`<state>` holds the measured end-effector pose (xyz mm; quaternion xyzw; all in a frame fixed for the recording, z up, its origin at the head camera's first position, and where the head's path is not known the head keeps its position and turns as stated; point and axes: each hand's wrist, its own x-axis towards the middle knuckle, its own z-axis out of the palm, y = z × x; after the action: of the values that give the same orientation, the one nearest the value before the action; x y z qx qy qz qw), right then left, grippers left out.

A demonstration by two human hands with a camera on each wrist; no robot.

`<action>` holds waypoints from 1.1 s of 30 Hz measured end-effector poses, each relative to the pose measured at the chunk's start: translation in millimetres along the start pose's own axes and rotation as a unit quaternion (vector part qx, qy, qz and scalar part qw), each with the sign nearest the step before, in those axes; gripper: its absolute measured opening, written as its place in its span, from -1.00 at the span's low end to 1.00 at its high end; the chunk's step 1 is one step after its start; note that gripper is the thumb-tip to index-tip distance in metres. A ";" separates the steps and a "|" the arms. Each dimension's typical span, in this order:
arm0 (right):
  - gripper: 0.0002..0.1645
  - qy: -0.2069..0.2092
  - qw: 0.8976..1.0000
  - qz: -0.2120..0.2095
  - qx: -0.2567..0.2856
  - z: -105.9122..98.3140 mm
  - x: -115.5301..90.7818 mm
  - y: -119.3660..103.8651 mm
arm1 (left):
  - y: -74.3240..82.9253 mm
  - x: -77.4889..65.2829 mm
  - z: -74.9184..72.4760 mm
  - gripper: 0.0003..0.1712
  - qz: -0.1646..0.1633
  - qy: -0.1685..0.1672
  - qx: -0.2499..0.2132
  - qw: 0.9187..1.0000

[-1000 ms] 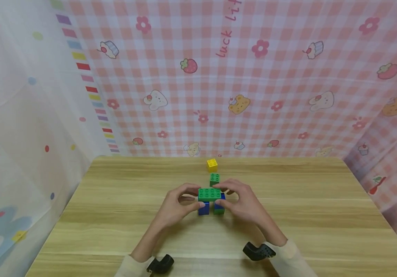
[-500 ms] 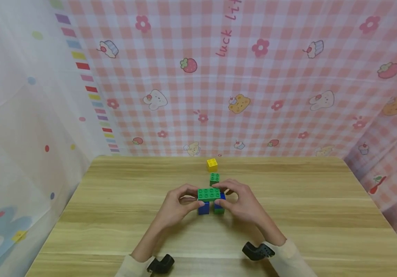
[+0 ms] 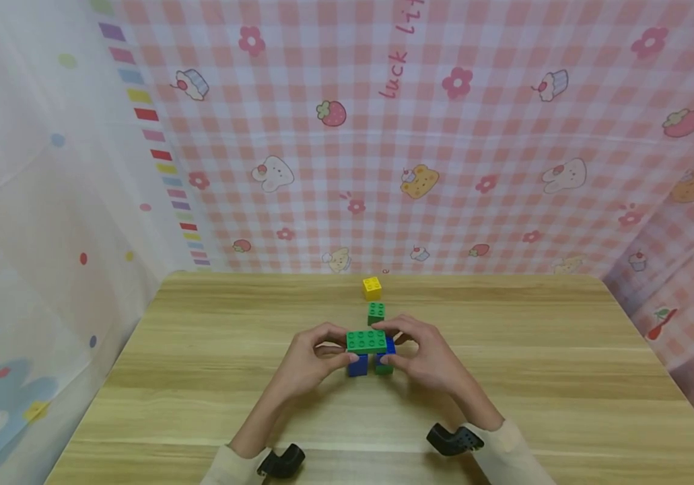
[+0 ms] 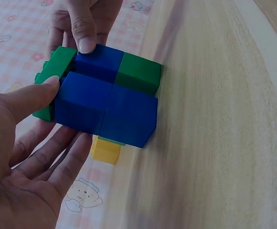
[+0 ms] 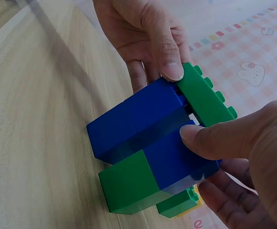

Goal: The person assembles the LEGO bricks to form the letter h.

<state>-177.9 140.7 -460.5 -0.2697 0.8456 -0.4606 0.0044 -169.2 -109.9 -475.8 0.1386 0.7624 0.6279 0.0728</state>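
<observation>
A long green building brick (image 3: 366,341) lies across the tops of two short stacks. The left stack is two blue bricks (image 4: 128,114); the right one has a blue brick (image 5: 169,155) over a green brick (image 5: 131,183). In the right wrist view, blue studs and a narrow gap show under the long brick. My left hand (image 3: 310,353) pinches the long brick's left end, thumb in front and fingers behind. My right hand (image 3: 422,350) grips the right stack's blue brick, its thumb on the near face. Its fingertips are partly hidden behind the bricks.
Behind the stacks, a small green brick (image 3: 376,312) stands on the wooden table (image 3: 213,357). Farther back is a yellow brick (image 3: 372,288). A pink checked cloth (image 3: 383,148) hangs at the table's far edge. Black curved pieces (image 3: 454,440) sit at both wrists.
The right thumb has slipped slightly down, from the long green brick's edge onto the blue brick below. The left hand and the bricks look nearly still.
</observation>
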 end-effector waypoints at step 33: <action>-0.52 0.008 1.000 0.011 -0.011 1.4 1.0 -0.2 | 2.8 -1.7 -1.4 -0.64 0.004 -0.008 0.050 0.999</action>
<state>-178.3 139.1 -460.9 -0.2565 0.8537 -0.4532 -0.0007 -167.6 -111.3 -472.9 0.1503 0.7918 0.5879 0.0694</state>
